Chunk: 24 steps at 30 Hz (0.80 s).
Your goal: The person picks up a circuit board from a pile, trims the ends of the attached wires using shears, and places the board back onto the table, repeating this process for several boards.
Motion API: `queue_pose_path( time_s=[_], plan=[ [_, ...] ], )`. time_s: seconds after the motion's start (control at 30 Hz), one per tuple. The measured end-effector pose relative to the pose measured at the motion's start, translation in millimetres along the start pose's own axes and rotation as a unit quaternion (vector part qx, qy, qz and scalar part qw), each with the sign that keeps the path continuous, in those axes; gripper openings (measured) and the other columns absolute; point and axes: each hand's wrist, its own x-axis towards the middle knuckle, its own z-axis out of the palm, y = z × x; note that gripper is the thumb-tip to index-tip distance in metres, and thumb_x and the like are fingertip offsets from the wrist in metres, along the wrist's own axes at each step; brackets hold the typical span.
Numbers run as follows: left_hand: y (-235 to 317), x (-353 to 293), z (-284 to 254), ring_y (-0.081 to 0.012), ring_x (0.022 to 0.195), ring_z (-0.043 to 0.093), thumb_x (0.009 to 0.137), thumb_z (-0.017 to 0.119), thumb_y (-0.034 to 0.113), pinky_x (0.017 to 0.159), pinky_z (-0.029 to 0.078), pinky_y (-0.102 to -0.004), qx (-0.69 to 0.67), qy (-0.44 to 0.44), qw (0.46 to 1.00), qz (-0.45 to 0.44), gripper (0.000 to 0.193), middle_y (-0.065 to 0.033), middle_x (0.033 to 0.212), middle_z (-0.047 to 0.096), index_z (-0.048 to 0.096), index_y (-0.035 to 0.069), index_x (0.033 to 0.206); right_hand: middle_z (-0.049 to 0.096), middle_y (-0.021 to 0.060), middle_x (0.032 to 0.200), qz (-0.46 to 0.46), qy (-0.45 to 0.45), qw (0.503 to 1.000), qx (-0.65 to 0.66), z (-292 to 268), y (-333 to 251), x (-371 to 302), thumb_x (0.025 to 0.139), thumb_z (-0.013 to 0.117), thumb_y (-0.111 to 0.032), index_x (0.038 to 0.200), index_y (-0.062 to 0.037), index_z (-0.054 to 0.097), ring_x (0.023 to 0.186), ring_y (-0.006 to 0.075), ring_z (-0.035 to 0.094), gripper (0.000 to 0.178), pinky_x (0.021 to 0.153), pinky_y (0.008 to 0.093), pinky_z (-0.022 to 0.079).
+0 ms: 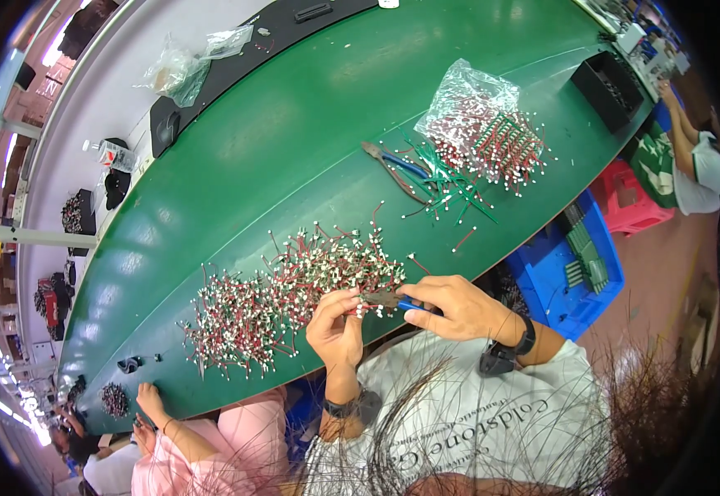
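Note:
My right hand (459, 307) is closed round the blue handles of a pair of pliers (382, 298). Their metal jaws point left, toward my left hand (335, 329). The left fingers are pinched together at the jaw tips, on a small wired part (361, 312) with red and white bits, mostly hidden by fingers and tool. Just beyond both hands spreads a heap of small wired parts (319, 269), red and black leads with white ends, lying on the green table (269, 182). A second heap (232, 326) adjoins it on the left.
Farther right lie another pair of pliers (397, 169), green strips (459, 186) and a clear plastic bag (472, 91) over more wired parts. A black box (608, 89) stands at the far right. Below the edge are a blue bin (562, 310) and red stool (633, 202). A co-worker's hand (150, 398) rests at left.

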Motion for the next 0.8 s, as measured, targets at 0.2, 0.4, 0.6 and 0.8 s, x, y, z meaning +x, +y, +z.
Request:
queue_pose_path(
  time_s=[0.2,0.4,0.6,0.8],
  plan=[
    [0,-1,0,-0.0201,0.095,0.063,0.080,0.069,-0.010,0.075,0.058,-0.0279,-0.007,0.000,1.000,0.010,0.016,-0.0160,0.105,0.063,0.066,-0.003,0.094,0.062,0.0178,0.078,-0.027,0.034,0.999,0.012,3,0,-2,0.089,0.063,-0.028,0.112,0.0034,0.062,0.072,0.0340,0.061,0.039,0.065,0.0420,0.048],
    [-3,0,-2,-0.0217,0.096,0.062,0.079,0.069,-0.011,0.074,0.057,-0.0273,0.012,-0.016,0.999,0.032,0.016,-0.0147,0.101,0.065,0.066,-0.001,0.092,0.063,0.0180,0.079,-0.012,0.013,0.999,0.038,-2,-4,-2,0.090,0.061,-0.026,0.112,0.0013,0.063,0.068,0.0337,0.061,0.035,0.062,0.0404,0.048],
    [-4,-2,5,-0.0235,0.095,0.062,0.081,0.072,-0.004,0.078,0.051,-0.0327,-0.103,0.002,0.995,0.004,0.013,-0.0130,0.100,0.067,0.065,0.001,0.091,0.067,0.0196,0.087,0.018,-0.064,0.986,0.152,3,17,0,0.094,0.060,-0.024,0.117,0.0034,0.063,0.075,0.0253,0.065,0.036,0.068,0.0334,0.050],
    [-9,2,3,-0.0224,0.087,0.064,0.085,0.069,-0.001,0.077,0.053,-0.0331,-0.235,0.089,0.964,-0.091,0.013,-0.0146,0.107,0.065,0.065,0.001,0.098,0.062,0.0144,0.075,0.057,0.038,0.994,0.090,2,19,3,0.092,0.061,-0.028,0.106,0.0013,0.065,0.065,0.0235,0.059,0.033,0.062,0.0366,0.048]
  ],
)
